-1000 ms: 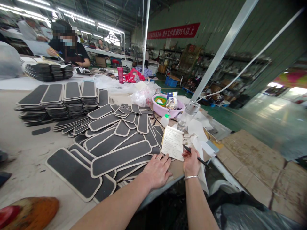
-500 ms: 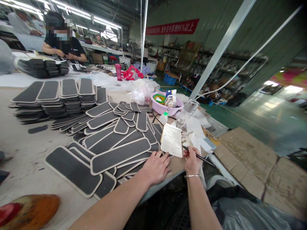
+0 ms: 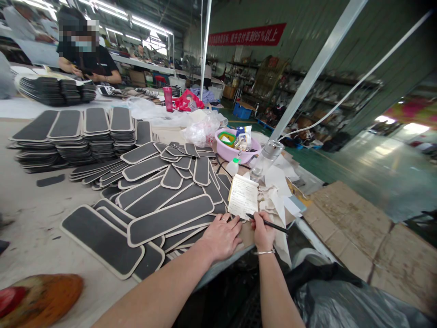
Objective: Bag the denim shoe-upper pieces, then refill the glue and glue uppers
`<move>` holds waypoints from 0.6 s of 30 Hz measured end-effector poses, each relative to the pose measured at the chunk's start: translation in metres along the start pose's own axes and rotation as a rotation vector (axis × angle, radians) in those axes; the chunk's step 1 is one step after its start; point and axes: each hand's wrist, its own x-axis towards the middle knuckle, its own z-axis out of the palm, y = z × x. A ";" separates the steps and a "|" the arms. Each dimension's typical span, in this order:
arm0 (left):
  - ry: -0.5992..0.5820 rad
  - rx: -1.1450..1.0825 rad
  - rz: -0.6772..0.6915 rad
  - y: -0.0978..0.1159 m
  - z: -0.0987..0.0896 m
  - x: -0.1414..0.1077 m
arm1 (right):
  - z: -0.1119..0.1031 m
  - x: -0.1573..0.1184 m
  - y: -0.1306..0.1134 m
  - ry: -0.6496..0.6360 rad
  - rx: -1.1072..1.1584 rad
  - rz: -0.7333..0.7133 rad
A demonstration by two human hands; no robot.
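While pinching a slim black pen [image 3: 271,223] in the bare right hand [image 3: 263,233], with tip over the bottom of a small cream paper notepad [image 3: 243,197] bearing handwriting, rests the bare left hand [image 3: 221,236] palm-down, fingers outstretched, close to the right but apart from it, fingertips by the notepad's lower edge. Has the notepad lying on the beige-topped counter [image 3: 30,198], just right of a heap of dark-grey, round-cornered panels [image 3: 172,219] with pale borders. Beyond, has a white bottle with green cap [image 3: 232,168], a clear cylindrical container [image 3: 262,165] and a round lilac basin [image 3: 232,155].
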 end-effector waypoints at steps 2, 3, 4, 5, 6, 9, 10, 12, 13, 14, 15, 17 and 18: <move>-0.001 -0.009 -0.001 0.000 0.001 0.000 | 0.001 -0.001 -0.001 -0.021 -0.032 -0.008; 0.001 -0.013 -0.003 -0.001 0.002 0.000 | 0.001 -0.001 -0.001 -0.020 -0.047 -0.015; 0.004 -0.016 -0.004 -0.001 0.003 0.000 | 0.002 -0.002 -0.001 -0.014 -0.059 -0.025; 0.008 -0.018 -0.006 -0.001 0.004 -0.001 | 0.003 -0.002 0.000 -0.005 -0.070 -0.036; 0.012 -0.019 -0.009 -0.001 0.004 -0.001 | 0.003 -0.002 0.001 0.009 -0.074 -0.046; 0.019 -0.017 -0.009 0.000 0.005 -0.001 | 0.002 -0.002 0.006 0.100 -0.026 -0.051; 0.020 -0.015 -0.007 -0.001 0.005 -0.001 | 0.001 -0.001 0.007 0.146 0.007 -0.042; 0.021 -0.014 0.000 -0.001 0.004 -0.001 | -0.001 -0.001 0.010 0.229 0.075 -0.020; 0.021 -0.014 0.002 -0.001 0.004 -0.001 | -0.002 0.000 0.011 0.256 0.105 -0.009; 0.022 -0.014 0.002 -0.001 0.004 -0.001 | -0.003 0.000 0.012 0.268 0.130 0.000; 0.023 -0.014 0.002 -0.001 0.003 -0.001 | -0.004 0.000 0.013 0.269 0.151 0.008; 0.026 -0.015 0.001 -0.001 0.003 -0.001 | -0.004 0.000 0.013 0.252 0.182 0.018; 0.027 -0.016 0.000 -0.001 0.003 -0.001 | -0.004 -0.001 0.013 0.242 0.193 0.020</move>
